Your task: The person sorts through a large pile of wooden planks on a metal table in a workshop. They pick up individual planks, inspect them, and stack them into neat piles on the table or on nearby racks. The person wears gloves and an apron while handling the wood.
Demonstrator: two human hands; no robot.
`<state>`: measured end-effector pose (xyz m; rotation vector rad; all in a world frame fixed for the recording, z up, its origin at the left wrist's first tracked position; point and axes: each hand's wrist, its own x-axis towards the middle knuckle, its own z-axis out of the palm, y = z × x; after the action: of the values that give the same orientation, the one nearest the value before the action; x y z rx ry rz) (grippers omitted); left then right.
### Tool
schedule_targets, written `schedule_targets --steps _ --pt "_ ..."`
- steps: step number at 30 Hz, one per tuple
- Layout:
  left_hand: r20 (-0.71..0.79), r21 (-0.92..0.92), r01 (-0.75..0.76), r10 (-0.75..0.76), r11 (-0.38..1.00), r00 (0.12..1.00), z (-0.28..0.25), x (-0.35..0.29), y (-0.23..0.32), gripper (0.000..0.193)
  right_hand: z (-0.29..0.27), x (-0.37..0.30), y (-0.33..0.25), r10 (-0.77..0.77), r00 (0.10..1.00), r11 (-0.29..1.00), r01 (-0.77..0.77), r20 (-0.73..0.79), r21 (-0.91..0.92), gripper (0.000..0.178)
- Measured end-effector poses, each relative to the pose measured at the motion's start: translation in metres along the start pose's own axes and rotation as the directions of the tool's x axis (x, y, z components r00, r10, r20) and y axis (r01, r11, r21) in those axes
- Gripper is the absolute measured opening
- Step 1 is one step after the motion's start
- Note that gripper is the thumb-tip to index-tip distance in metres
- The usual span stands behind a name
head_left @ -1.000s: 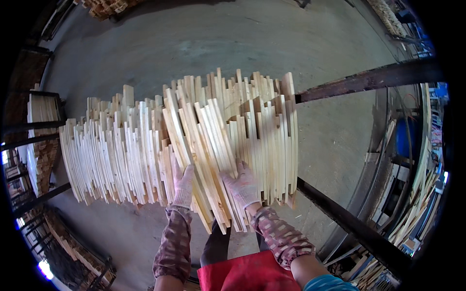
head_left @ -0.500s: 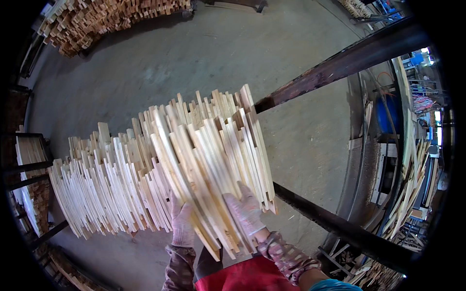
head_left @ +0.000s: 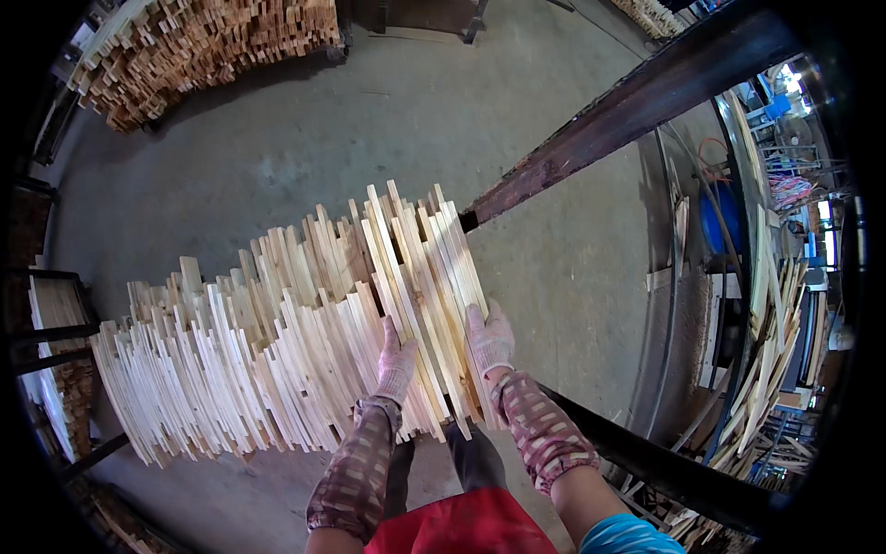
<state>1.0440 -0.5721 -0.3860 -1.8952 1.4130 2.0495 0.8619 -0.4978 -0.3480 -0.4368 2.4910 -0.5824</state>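
Here two dark beams (head_left: 637, 106) are coming in from the right, and a long row of pale wooden strips (head_left: 305, 351) is lying across, packed side by side, ends jutting unevenly! Over on the left, dark bars (head_left: 55, 332) are poking out past the row, and grey floor (head_left: 554, 249) is spreading out below.

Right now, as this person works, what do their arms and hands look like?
The left hand and right hand each wear a pale pinkish knit glove with a whitish cuff. Both forearms have patterned sleeve covers, brownish-purple with pale blocky patches and gathered ends. Higher on the right arm, a bright blue sleeve with lighter streaks shows.
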Motion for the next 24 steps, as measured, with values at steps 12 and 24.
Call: schedule_targets --steps 12,24 --pt "-0.113 0.029 -0.354 0.355 0.935 0.928 0.021 -0.103 -0.087 0.076 -0.057 -0.21 0.055 -0.139 0.971 0.982 0.111 0.193 0.151 0.033" --pt "0.732 0.223 0.094 -0.23 0.97 0.642 0.033 -0.293 -0.055 0.024 -0.117 -0.433 0.311 0.355 0.866 0.892 -0.427 0.353 0.148 0.053"
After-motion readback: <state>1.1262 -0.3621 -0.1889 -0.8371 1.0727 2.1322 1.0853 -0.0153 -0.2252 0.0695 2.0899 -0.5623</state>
